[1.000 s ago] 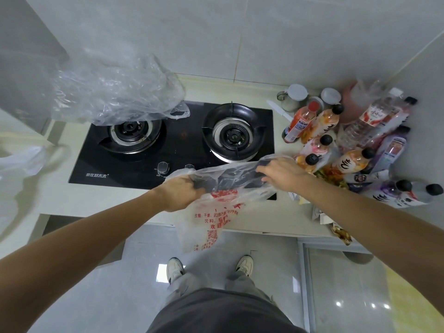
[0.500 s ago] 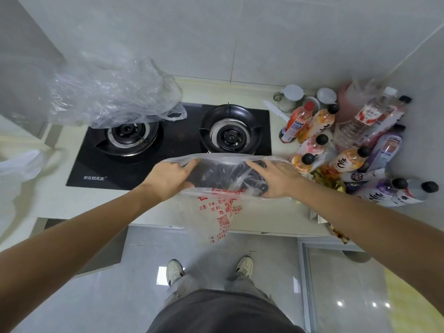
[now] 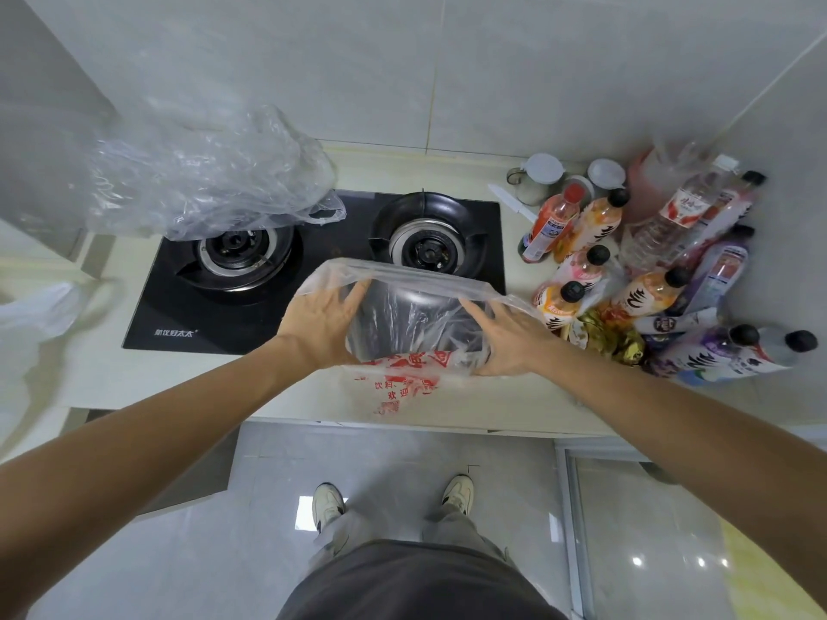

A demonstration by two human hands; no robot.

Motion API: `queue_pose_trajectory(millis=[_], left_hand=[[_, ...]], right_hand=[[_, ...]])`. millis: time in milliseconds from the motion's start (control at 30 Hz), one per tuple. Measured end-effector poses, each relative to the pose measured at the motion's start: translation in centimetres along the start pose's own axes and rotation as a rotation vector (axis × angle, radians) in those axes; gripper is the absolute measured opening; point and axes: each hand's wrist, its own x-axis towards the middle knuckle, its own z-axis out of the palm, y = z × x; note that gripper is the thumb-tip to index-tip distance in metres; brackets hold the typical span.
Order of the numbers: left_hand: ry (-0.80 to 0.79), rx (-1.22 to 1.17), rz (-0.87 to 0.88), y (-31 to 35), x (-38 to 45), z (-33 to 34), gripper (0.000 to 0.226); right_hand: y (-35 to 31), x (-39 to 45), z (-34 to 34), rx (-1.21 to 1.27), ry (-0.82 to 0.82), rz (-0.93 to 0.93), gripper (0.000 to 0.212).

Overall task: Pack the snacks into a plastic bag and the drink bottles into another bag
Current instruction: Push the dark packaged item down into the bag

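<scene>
Both hands spread inside the printed plastic bag (image 3: pixel 402 342), left hand (image 3: pixel 320 324) and right hand (image 3: pixel 508 342) with fingers nearly straight, stretching its mouth wide above the worktop (image 3: pixel 89 373) edge. Thin, limp, slippery film; best held at the rim. Drink bottles (image 3: pixel 649 279) and snacks (image 3: pixel 604 337) heaped just right.

Both hands spread open the mouth of a clear plastic bag with red print (image 3: pixel 405 373) over the front edge of the pale countertop (image 3: pixel 80 373): left hand (image 3: pixel 324 324) and right hand (image 3: pixel 503 340), fingers straight inside its rim. A black two-burner gas hob (image 3: pixel 322 266) lies behind. Crumpled clear plastic bag (image 3: pixel 206 181) covers the hob's left rear corner. Drink bottles (image 3: pixel 644 261) and gold-wrapped snacks (image 3: pixel 613 340) crowd the countertop's right rear corner.
</scene>
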Motion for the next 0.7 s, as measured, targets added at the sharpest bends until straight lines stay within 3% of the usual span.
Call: queue_pose_trajectory(millis=[133,300,467,567,633,700], left_hand=[[0.053,0.007,0.018,0.5,0.5,0.0,0.140],[-0.177,-0.035,0.049,0.8,0.7,0.8,0.132],[-0.171,-0.052,0.090,0.4,0.8,1.2,0.126],[-0.165,-0.001,0.116,0.0,0.5,1.8,0.121],[-0.135,0.009,0.146,-0.2,0.4,1.7,0.104],[-0.027,0.020,0.258,-0.4,0.3,1.3,0.066]], right_hand=[[-0.5,-0.2,1.0,0.020,0.010,0.046,0.130],[-1.0,0.0,2.4,-0.103,-0.038,0.037,0.105],[-2.9,-0.5,1.9,-0.379,0.219,-0.205,0.050],[-3.2,-0.3,1.9,-0.387,0.344,-0.444,0.039],[-3.5,0.2,1.7,-0.370,0.347,-0.526,0.044],[-3.4,0.9,1.7,-0.356,0.331,-0.518,0.053]])
